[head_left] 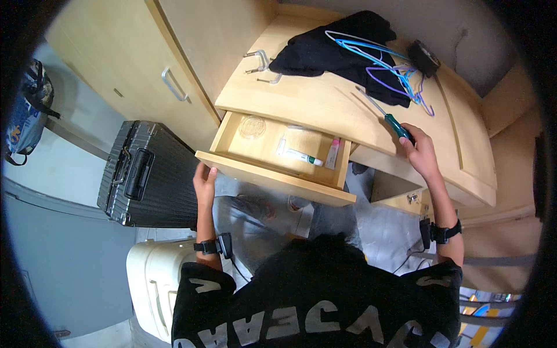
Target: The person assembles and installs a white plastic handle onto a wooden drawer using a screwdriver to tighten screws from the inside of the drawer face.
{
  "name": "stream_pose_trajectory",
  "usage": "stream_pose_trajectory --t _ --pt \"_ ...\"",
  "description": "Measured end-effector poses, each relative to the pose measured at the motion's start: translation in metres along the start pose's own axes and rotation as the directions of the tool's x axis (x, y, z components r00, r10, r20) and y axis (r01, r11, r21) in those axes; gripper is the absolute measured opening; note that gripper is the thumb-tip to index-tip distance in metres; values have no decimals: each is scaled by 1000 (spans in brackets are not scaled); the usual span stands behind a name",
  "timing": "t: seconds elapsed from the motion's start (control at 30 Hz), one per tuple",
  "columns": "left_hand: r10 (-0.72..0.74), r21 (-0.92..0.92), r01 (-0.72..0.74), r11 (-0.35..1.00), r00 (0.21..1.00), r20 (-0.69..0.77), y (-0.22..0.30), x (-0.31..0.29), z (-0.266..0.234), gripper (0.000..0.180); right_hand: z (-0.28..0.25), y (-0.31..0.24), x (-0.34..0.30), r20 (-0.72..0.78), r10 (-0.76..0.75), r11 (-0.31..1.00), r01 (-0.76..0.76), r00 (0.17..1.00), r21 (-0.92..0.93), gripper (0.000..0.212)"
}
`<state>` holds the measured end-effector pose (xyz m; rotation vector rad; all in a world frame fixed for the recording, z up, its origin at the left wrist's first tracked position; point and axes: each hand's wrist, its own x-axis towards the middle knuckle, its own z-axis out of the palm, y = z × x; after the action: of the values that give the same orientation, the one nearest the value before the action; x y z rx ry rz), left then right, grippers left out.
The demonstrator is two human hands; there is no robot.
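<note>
We see the left hand (204,181) curled under the front panel of an open wooden drawer (272,174), fingers closed on its lower left corner, thumb up against the face. The drawer stands pulled out from beneath the tabletop (325,104). Inside it lie a round, pale disc (252,126) at the back left, a white tube with a green cap (299,154) near the middle, and a slim pink-topped stick (333,152) just beside the right wall. The right hand (420,152) rests at the tabletop's front edge, closed around the teal handle of a screwdriver (387,119), whose metal shaft points up and left across the wood. Farther back on the tabletop lies a black garment (325,49) with several thin blue and purple wire hangers (386,66) on top of it, and a dark roll of tape (423,57) touching the hangers on the right. 2 metal handles (261,64) lie loose near the garment's left side. On the floor to the left stand a dark ribbed suitcase (145,174) and a cream one (154,278) below it.
</note>
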<state>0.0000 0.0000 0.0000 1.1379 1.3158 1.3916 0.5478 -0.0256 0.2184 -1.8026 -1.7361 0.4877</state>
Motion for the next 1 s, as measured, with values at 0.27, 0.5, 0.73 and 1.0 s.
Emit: stream_pose_trajectory --t 0.27,0.5,0.73,1.0 --pt "742 716 -620 320 634 217 210 42 151 15 5 28 34 -185 -328 886 233 926 -401 40" --pt "377 890 -434 138 854 358 180 207 208 18 -2 -9 22 -365 -389 918 324 846 -228 38" --pt "497 900 -423 103 806 322 211 163 189 11 -10 -25 -5 -366 -437 893 444 821 -70 29" --pt "158 -365 -37 930 939 306 192 -46 147 16 77 -92 -2 258 -259 549 -78 931 832 31"
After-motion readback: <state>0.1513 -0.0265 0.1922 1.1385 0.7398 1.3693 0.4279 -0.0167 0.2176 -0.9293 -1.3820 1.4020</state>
